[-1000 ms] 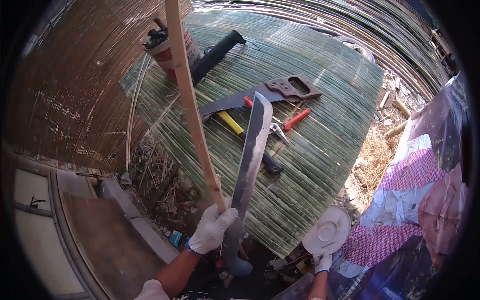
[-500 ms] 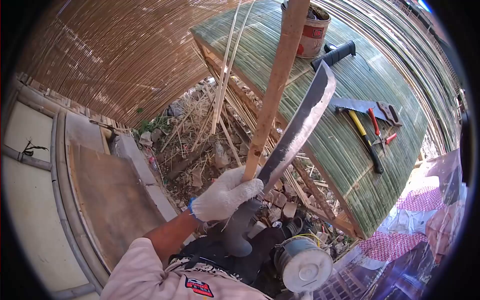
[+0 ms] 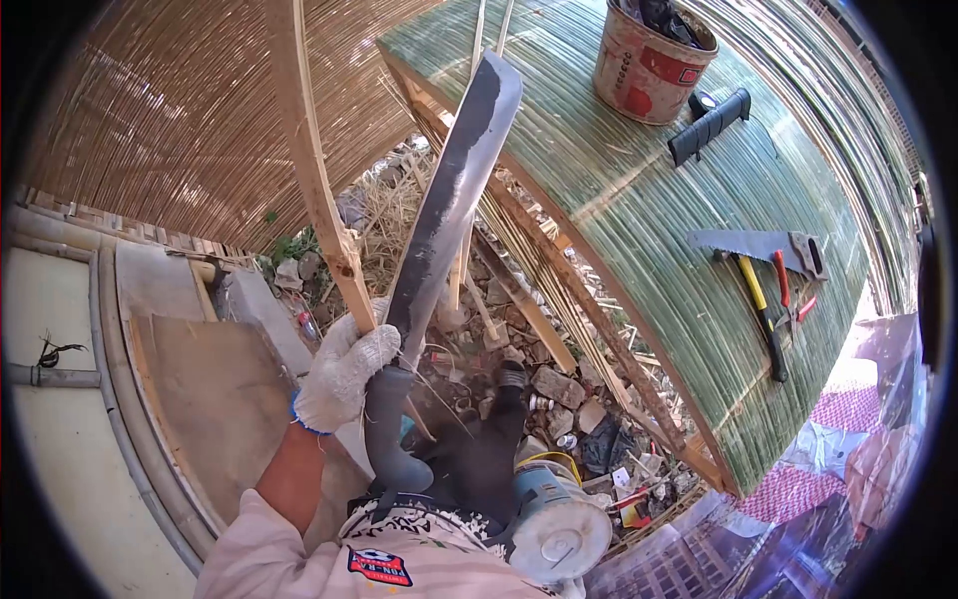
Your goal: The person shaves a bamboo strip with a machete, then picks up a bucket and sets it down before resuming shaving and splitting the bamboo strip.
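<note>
My left hand [image 3: 344, 374], in a white knitted glove with a blue cuff, is closed around a long wooden stick [image 3: 317, 190]. The stick rises towards the top of the view and has a rough, chipped spot above the glove. Against the same hand, with the thumb by the base of its blade, is a machete [image 3: 439, 200]. Its broad dark blade with a bright edge points up, and its grey curved handle [image 3: 391, 429] hangs beside my shirt. No fingers show on that handle. My right hand is out of view.
A green bamboo-slat panel [image 3: 639, 250] on a wooden frame holds a bucket [image 3: 649, 70], a black sheath-like object [image 3: 709, 128], a handsaw [image 3: 763, 248], a yellow-black hammer [image 3: 760, 314] and red-handled pliers [image 3: 788, 290]. Rubble and wood scraps [image 3: 559, 384] cover the ground near a lidded pail [image 3: 559, 539].
My left hand has moved left and lower with the stick and machete. The stick now tilts left, and the machete stands more upright. The camera view has shifted a little.
</note>
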`<state>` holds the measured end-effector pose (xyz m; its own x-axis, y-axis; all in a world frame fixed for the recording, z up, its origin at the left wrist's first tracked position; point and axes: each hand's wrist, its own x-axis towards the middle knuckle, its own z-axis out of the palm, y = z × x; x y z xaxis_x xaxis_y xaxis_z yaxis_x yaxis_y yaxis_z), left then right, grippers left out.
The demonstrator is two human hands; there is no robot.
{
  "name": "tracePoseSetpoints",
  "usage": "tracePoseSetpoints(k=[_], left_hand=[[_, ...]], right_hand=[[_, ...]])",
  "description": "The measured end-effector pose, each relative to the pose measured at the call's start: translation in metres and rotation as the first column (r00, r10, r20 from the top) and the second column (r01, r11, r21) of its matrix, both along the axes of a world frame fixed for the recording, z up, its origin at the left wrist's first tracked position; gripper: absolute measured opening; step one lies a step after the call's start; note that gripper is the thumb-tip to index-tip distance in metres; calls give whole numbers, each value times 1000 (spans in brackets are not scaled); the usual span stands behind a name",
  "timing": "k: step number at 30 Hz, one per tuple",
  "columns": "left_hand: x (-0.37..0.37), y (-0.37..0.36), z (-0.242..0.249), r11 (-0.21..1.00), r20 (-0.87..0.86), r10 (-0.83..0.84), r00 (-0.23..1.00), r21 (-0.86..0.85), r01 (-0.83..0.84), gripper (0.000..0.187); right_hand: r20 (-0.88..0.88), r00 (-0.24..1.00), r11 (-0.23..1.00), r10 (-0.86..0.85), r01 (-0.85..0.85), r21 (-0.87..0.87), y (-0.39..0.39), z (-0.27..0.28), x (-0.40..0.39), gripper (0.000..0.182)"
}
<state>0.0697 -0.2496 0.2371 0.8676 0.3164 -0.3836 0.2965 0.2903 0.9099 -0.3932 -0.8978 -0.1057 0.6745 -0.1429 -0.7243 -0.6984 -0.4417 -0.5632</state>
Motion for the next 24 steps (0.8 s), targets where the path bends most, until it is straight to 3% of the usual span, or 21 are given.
tracePoseSetpoints(k=[1,2,4,6,9,13,16,18,19,21,24], left_hand=[[2,11,-11,995,21,46,999,84,-48,43],[7,22,-11,994,1,41,999,100,-41,43],[12,36,-14,952,60,178,982,241,-188,46],[25,47,4,973,49,120,992,194,-127,51],[35,70,11,894,157,186,970,382,-234,53],[22,110,10,925,137,143,980,334,-182,52],[2,141,2,917,125,153,980,353,-188,50],[-12,155,-4,925,119,128,985,343,-162,48],[-15,160,-7,931,120,121,985,332,-154,48],[-22,167,-13,932,160,173,972,292,-214,48],[-34,188,-33,920,142,224,964,297,-257,48]], right_hand=[[7,1000,1000,7,-7,25,-3,-34,33,30],[-60,995,994,-84,87,65,14,-33,57,33],[-212,946,961,-246,266,70,19,-9,83,40],[-332,855,897,-399,438,49,82,28,106,48],[-247,870,889,-426,453,63,128,42,144,48],[-227,926,953,-301,301,-37,163,40,152,54],[-174,984,983,-45,12,-183,181,17,138,59],[-111,986,958,125,-149,-243,196,5,137,56],[-110,987,957,115,-140,-255,207,3,142,56],[-214,935,875,284,-344,-341,243,18,167,54],[-225,884,826,411,-465,-318,262,-16,174,52]])
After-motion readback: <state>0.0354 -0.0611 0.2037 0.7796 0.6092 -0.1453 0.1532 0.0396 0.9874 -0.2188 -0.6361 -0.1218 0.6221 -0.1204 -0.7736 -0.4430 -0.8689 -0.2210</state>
